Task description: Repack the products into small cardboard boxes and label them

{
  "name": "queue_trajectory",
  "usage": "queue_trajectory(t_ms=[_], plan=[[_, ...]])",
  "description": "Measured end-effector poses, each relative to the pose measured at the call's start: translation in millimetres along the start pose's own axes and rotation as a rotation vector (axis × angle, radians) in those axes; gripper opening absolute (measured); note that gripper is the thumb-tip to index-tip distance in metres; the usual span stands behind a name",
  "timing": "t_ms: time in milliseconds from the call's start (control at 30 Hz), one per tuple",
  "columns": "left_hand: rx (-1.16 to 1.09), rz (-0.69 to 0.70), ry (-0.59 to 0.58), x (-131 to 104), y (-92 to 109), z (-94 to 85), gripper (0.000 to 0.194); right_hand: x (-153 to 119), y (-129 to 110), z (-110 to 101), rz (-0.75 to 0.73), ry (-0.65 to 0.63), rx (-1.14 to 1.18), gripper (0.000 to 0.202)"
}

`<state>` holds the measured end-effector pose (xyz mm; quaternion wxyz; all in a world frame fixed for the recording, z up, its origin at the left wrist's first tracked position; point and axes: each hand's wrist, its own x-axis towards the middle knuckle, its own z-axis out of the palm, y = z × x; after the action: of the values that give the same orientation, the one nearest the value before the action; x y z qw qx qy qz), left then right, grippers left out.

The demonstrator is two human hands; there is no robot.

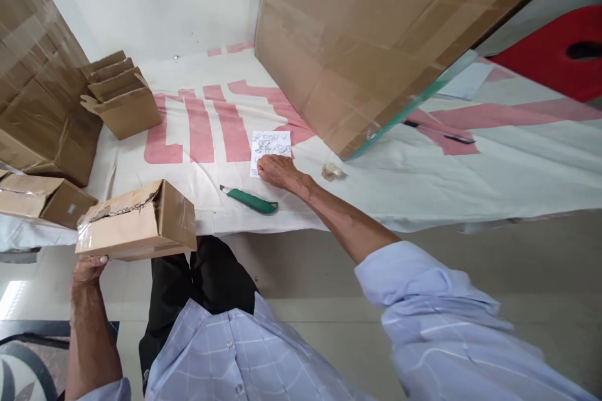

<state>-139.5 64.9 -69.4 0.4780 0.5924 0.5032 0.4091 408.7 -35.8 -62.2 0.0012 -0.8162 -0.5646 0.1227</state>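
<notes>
My left hand (89, 268) grips a small cardboard box (126, 235) from below at its near left corner. The box is held level with the table's front edge, and its taped top flaps look torn along the seam. My right hand (276, 170) rests on a white square sheet (283, 136) covered in small grey shapes, printed or loose, I cannot tell which. Its fingers are curled in, and whatever may be between them is hidden. Just left of that hand lies a green utility knife (253, 200), its blade tip showing.
A large carton (357, 31) stands at the back right, near a glass edge (414, 103). To the left are another big carton (42, 94), open small boxes (129, 106) and a closed box (42, 200). A crumpled scrap (333, 171) and a pen (442, 131) lie on the cloth.
</notes>
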Motion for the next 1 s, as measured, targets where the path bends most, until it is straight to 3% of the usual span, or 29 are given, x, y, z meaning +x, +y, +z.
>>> queue_trajectory(t_ms=[300, 433, 667, 800, 1000], plan=[[0.017, 0.098, -0.084, -14.8, 22.7, 32.2, 0.129, -21.0, -9.5, -1.7, 0.012, 0.094, -0.030, 0.034], [0.015, 0.158, -0.100, -27.1, 34.3, 50.4, 0.133, -34.3, -29.4, -8.9, -0.006, 0.202, -0.022, 0.039], [0.005, 0.260, -0.198, -46.1, 38.3, 60.3, 0.115, -56.8, -86.9, -20.3, -0.384, 0.460, 0.413, 0.025], [-0.039, 0.286, -0.216, -42.3, 35.3, 55.6, 0.097, -68.7, -101.2, -23.5, -0.481, 0.436, 0.551, 0.023], [-0.019, 0.287, -0.270, -38.2, 40.5, 52.7, 0.082, -90.9, -100.0, -13.6, -0.514, 0.237, 0.583, 0.015]])
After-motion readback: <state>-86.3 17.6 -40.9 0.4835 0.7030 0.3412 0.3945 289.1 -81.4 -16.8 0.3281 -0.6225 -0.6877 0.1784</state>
